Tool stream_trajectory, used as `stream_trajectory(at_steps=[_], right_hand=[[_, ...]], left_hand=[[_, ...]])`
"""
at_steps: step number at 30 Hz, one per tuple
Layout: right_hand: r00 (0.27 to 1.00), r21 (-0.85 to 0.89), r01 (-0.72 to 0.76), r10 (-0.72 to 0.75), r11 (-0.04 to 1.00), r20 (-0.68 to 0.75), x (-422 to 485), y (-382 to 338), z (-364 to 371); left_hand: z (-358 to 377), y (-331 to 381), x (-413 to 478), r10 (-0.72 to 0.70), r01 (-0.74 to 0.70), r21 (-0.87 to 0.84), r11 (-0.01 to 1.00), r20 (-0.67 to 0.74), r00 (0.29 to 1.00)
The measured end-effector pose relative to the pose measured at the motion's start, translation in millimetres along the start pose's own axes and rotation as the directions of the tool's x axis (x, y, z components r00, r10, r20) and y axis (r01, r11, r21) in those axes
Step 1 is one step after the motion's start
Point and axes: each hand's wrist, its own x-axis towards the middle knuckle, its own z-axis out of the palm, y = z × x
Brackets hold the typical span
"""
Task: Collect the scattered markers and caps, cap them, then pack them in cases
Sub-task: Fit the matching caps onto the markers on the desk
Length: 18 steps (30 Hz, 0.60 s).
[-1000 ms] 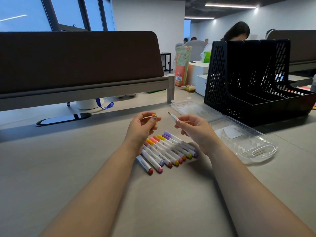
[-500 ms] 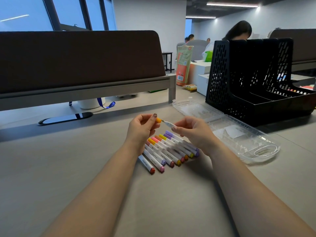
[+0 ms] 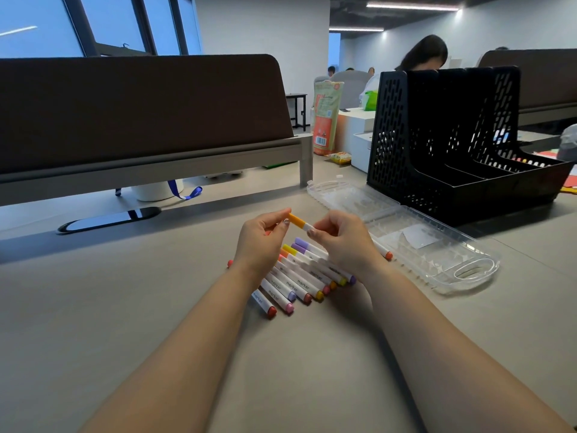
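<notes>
Head view: the left hand (image 3: pixel 262 242) pinches an orange cap (image 3: pixel 296 220), and the right hand (image 3: pixel 340 245) has its grip closed on the white marker (image 3: pixel 308 227) that the cap sits on, both held just above the desk (image 3: pixel 125 307). The cap looks seated, or nearly so. Below the hands lies a row of capped markers (image 3: pixel 296 285), side by side. The clear case (image 3: pixel 474 271) lies open to the right, with no markers seen inside. Capping seems close to finished, while the packing is not yet begun.
</notes>
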Motion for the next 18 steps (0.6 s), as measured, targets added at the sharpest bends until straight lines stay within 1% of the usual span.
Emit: stream_trajectory(at_steps=[4, 6, 8, 10, 13, 15, 18], right_hand=[[1.000, -0.004, -0.003, 0.003, 1.000, -0.005, 0, 0, 1], [1.000, 0.001, -0.011, 0.011, 1.000, 0.010, -2, 1, 1], [0.998, 0.061, -0.035, 0.031, 0.997, 0.058, -3, -2, -4], [0.987, 0.175, -0.092, 0.067, 0.980, 0.146, -4, -9, -11], [0.948, 0.320, -0.246, 0.159, 0.915, 0.274, -4, -17, -17], [0.931, 0.343, -0.296, 0.189, 0.891, 0.312, -3, -18, -17], [0.929, 0.338, -0.306, 0.201, 0.890, 0.312, -2, -17, -15]], left_hand=[[-1, -2, 0, 0.017, -0.018, 0.019, 1.000, 0.023, 1.000], [-3, -4, 0, 0.020, -0.020, 0.019, 1.000, 0.013, 1.000], [-7, -5, 2, 0.013, -0.013, -0.005, 1.000, -0.010, 1.000], [-11, -3, 4, -0.011, 0.010, -0.050, 0.999, -0.020, 1.000], [-13, -1, 6, -0.026, 0.024, -0.055, 0.998, -0.023, 0.999], [-11, -1, 6, -0.032, 0.030, -0.064, 0.998, -0.021, 0.999], [-8, -2, 7, -0.045, 0.043, -0.069, 0.997, -0.022, 0.999]])
